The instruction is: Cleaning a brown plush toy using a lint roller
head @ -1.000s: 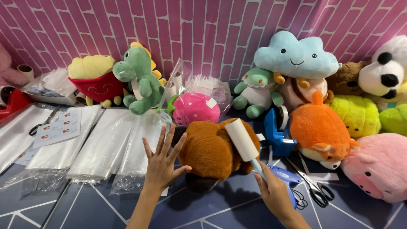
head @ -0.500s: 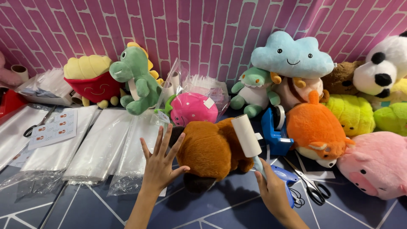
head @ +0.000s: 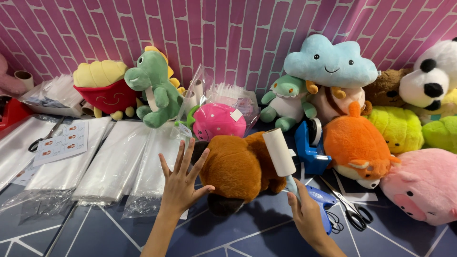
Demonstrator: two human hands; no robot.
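my left hand is spread wide, grip open and fingers fanned, with the thumb side pressed against the brown plush toy. that toy lies on its side on the dark blue worktop, right in front of me, between my two hands. my right hand has its grip closed around the light blue handle of a lint roller; the white roll points up and away from me and rests against the right end of the brown plush.

just right of the roller stands a blue tape dispenser, and beside my right hand lie a blue tool and a pair of scissors. further right are an orange fox plush, a pink pig plush and a yellow-green plush.

behind the brown toy sits a pink strawberry plush partly in a clear bag. along the pink brick wall stand a green dinosaur plush, a fries plush, a small green frog-like plush, a blue cloud plush and a panda plush.

to my left, stacks of clear plastic bags lie flat on the worktop, the nearest one just beside my left hand. a sheet of stickers and another pair of scissors lie on the bags further left.
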